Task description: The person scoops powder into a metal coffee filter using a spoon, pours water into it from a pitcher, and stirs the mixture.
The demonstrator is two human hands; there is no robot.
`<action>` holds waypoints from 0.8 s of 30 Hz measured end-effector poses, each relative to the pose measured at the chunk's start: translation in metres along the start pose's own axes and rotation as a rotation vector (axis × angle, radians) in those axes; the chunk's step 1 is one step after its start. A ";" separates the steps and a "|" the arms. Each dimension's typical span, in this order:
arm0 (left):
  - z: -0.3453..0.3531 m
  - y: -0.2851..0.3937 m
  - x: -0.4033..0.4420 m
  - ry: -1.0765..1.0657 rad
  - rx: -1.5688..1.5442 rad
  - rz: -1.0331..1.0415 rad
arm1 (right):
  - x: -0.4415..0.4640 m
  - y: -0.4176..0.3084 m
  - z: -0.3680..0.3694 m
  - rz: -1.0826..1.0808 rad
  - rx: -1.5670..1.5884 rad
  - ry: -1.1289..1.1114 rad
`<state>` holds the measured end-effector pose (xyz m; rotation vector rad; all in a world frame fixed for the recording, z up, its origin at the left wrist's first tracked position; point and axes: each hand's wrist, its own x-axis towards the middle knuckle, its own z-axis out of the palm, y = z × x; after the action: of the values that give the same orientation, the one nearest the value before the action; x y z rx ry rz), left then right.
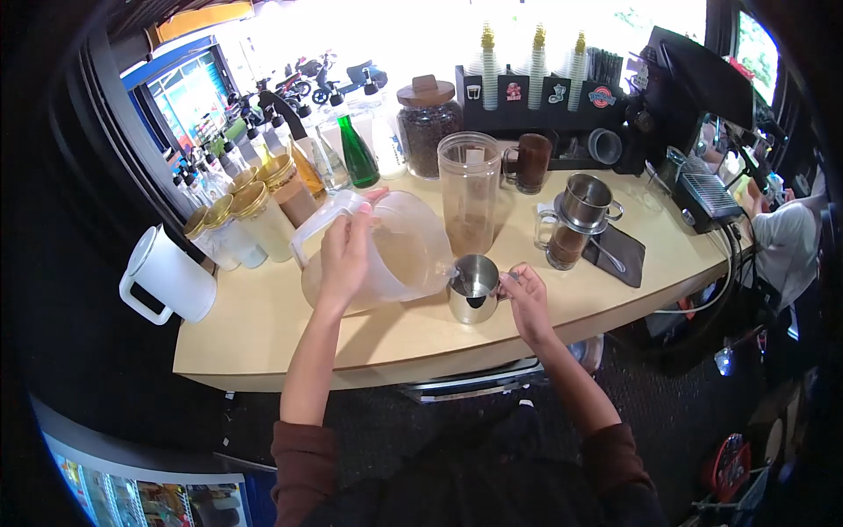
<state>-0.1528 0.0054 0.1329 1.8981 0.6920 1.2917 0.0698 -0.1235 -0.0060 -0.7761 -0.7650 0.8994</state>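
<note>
My left hand grips the handle side of a large translucent plastic pitcher, which is tilted to the right. Its spout is over the rim of a small steel milk jug, and a little clear liquid shows at the lip. My right hand is closed on the jug's handle. Behind the jug stands a tall clear plastic container with some brownish content low down. To the right, a metal drip coffee filter sits on a glass mug holding brown liquid.
A white jug stands at the counter's left end, near gold-lidded jars and pump bottles like the green one. A wooden-lidded bean jar, dark mug and cup holder line the back. Another person's sleeve is at right.
</note>
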 end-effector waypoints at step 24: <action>0.006 0.012 -0.015 -0.066 0.156 0.073 | -0.006 -0.014 0.012 -0.010 -0.117 0.017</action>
<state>-0.1526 -0.0152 0.1333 2.0996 0.7139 1.2449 0.0627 -0.1316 0.0100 -0.8814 -0.8106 0.8439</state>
